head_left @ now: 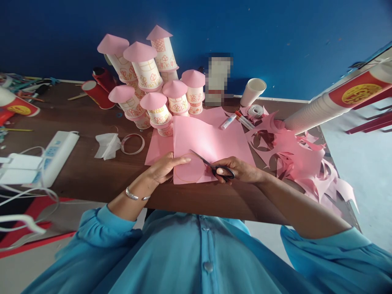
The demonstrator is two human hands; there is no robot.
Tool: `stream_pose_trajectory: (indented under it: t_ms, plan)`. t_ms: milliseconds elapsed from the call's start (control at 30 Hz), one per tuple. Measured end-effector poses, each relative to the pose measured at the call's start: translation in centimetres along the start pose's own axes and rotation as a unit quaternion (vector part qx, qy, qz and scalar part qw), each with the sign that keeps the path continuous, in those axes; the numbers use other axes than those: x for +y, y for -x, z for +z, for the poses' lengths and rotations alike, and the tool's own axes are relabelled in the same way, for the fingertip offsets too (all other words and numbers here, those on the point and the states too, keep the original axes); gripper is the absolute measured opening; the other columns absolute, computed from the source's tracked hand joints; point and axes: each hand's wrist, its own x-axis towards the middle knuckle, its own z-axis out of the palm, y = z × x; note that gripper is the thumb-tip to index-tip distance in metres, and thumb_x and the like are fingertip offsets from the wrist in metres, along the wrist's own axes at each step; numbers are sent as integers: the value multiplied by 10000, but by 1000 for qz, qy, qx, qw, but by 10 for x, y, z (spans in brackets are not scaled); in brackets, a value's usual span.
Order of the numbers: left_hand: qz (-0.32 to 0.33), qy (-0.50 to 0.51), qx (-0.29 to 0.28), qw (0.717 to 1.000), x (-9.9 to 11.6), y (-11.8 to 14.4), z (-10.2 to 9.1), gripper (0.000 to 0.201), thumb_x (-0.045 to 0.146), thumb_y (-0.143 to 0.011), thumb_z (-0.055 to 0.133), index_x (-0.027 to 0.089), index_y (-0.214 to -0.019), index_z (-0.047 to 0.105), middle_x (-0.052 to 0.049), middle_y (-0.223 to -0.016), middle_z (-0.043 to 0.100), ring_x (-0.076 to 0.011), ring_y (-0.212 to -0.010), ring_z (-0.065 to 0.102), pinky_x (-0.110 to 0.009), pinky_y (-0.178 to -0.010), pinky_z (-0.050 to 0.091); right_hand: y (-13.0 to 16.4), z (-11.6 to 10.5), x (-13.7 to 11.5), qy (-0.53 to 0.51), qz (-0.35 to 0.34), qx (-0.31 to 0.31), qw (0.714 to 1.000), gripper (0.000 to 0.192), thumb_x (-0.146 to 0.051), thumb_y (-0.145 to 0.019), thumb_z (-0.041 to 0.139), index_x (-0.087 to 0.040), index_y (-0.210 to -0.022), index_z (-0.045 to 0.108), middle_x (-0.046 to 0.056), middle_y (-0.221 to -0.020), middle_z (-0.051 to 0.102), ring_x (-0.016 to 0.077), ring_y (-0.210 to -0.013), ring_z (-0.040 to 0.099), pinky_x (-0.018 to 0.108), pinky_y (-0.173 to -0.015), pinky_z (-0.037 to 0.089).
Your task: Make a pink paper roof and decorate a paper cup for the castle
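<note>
A sheet of pink paper (208,134) with a drawn circle near its front left corner is held just over the table's front edge. My left hand (167,166) pinches the sheet's left side, thumb on top and fingers underneath. In my right hand (240,169) is a pair of black-handled scissors (225,173). Their blades point up and left across the sheet, by the right side of the drawn circle. More pink paper (157,149) lies beneath the held sheet. How far the blades have cut in, I cannot make out.
Behind the sheet stand several decorated paper-cup towers (154,110) with pink cone roofs. Pink offcuts (309,159) heap at the right, below a long stack of cups (321,110). A glue stick (228,121), a marker (244,119), a paper ring (132,143) and a power strip (58,157) lie around.
</note>
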Motion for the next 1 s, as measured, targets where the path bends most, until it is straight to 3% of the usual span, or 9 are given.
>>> stream_pose_trajectory:
  t_ms: [200,467,1000]
  plan:
    - [-18,1,68,998,-2,0,3,400,456,-650,946,148,-864,804,-72,-885,819,-193,-794,723,-258,-678,500,2,-1,4,15,3,9,1000,537,-673,-963,616,-147,-856,637,-11,-702,599,79,-551,492,226,-514,439]
    - [-12,3,64,998,-3,-1,2,383,443,-635,950,142,-809,791,-59,-806,794,-173,-729,690,-254,-649,473,2,-4,4,16,6,4,1000,553,-676,-945,641,-144,-794,626,-14,-686,595,75,-548,496,227,-519,436]
    - [-5,-19,3,1000,1,-2,-7,295,391,-716,908,152,-854,804,-85,-854,816,-228,-837,751,-294,-753,564,0,-15,0,21,-3,-35,999,577,-682,-924,671,-116,-818,712,-20,-661,570,77,-560,491,234,-537,414]
